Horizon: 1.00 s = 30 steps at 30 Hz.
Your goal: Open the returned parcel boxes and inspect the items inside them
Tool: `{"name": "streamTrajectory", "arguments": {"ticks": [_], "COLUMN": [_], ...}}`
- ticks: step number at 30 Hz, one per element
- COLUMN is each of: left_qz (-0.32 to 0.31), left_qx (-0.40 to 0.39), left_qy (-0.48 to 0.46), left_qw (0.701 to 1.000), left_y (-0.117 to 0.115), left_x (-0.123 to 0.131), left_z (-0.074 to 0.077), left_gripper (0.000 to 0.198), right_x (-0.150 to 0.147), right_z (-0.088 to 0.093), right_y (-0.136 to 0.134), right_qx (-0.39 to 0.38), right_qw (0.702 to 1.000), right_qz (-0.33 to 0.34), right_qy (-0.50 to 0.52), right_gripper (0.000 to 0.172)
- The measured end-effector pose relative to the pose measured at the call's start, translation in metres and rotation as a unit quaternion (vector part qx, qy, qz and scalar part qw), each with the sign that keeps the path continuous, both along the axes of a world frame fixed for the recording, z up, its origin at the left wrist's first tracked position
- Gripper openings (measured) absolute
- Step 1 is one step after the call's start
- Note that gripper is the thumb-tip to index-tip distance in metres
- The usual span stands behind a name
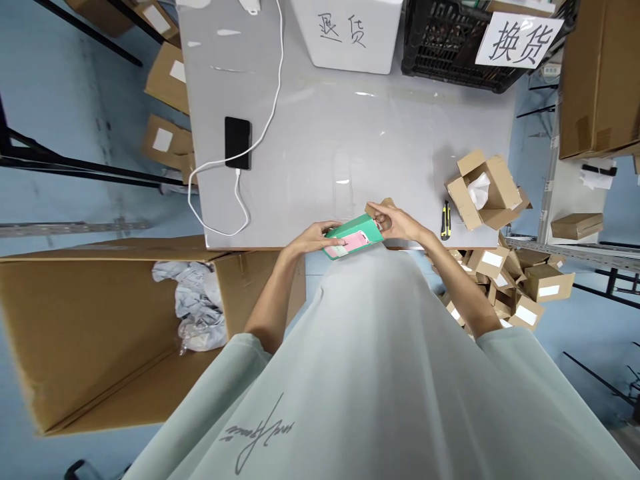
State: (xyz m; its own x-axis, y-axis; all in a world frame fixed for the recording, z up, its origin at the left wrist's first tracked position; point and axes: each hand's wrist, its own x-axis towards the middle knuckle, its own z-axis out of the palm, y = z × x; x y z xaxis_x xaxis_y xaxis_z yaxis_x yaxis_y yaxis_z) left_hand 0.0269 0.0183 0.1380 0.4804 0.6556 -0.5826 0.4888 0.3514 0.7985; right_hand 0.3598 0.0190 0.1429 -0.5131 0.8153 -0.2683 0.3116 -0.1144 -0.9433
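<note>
A green box with a pink panel [353, 239] is held over the near edge of the grey table [320, 133]. My left hand [315, 237] grips its near end with the fingers closed round it. My right hand [395, 221] is closed at the box's far end, on a brown cardboard flap [376, 207] there.
A black phone [237, 142] lies on the table with a white cable [270, 100]. An open brown carton with white paper [487, 190] and a utility knife [445, 221] sit at right. A white bin [350, 33] and black crate [450, 40] stand at the back. A big carton [100, 320] lies at left, small boxes [515, 280] piled at right.
</note>
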Motion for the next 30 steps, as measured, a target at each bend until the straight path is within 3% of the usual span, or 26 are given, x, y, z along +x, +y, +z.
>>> {"name": "streamTrajectory", "arguments": {"ticks": [4, 8, 11, 14, 19, 22, 24, 27, 30], "left_qz": [0.012, 0.072, 0.110, 0.147, 0.192, 0.210, 0.216, 0.180, 0.099], "left_qx": [-0.019, -0.037, -0.026, 0.034, 0.097, 0.147, 0.191, 0.117, 0.050], "left_qy": [0.015, 0.053, 0.078, 0.126, 0.272, 0.267, 0.190, 0.021, -0.058], "left_qw": [1.000, 0.995, 0.991, 0.981, 0.938, 0.929, 0.938, 0.976, 0.992], "left_y": [0.001, 0.000, 0.001, 0.004, 0.008, 0.008, 0.008, 0.010, 0.012], "left_x": [-0.016, -0.032, -0.033, -0.023, -0.001, 0.016, 0.030, 0.055, 0.077], "left_z": [-0.004, -0.007, -0.016, -0.030, -0.045, -0.037, -0.026, -0.005, 0.014], "left_gripper": [0.094, 0.102, 0.107, 0.103, 0.093, 0.099, 0.095, 0.087, 0.094], "right_x": [0.010, 0.036, 0.051, 0.062, 0.074, 0.075, 0.073, 0.068, 0.064], "right_z": [0.002, 0.012, 0.014, 0.010, 0.009, 0.017, 0.023, 0.029, 0.029], "right_y": [0.003, 0.011, 0.014, 0.015, 0.014, 0.009, 0.006, 0.002, 0.000], "right_qx": [0.012, 0.044, 0.060, 0.084, 0.089, 0.065, 0.047, 0.022, 0.009], "right_qw": [0.997, 0.982, 0.970, 0.956, 0.945, 0.949, 0.954, 0.961, 0.967], "right_qz": [-0.068, -0.185, -0.232, -0.274, -0.311, -0.305, -0.294, -0.274, -0.256], "right_qy": [0.031, -0.006, -0.046, -0.065, -0.058, -0.044, -0.030, -0.012, -0.008], "right_gripper": [0.087, 0.069, 0.075, 0.082, 0.083, 0.081, 0.081, 0.083, 0.083]}}
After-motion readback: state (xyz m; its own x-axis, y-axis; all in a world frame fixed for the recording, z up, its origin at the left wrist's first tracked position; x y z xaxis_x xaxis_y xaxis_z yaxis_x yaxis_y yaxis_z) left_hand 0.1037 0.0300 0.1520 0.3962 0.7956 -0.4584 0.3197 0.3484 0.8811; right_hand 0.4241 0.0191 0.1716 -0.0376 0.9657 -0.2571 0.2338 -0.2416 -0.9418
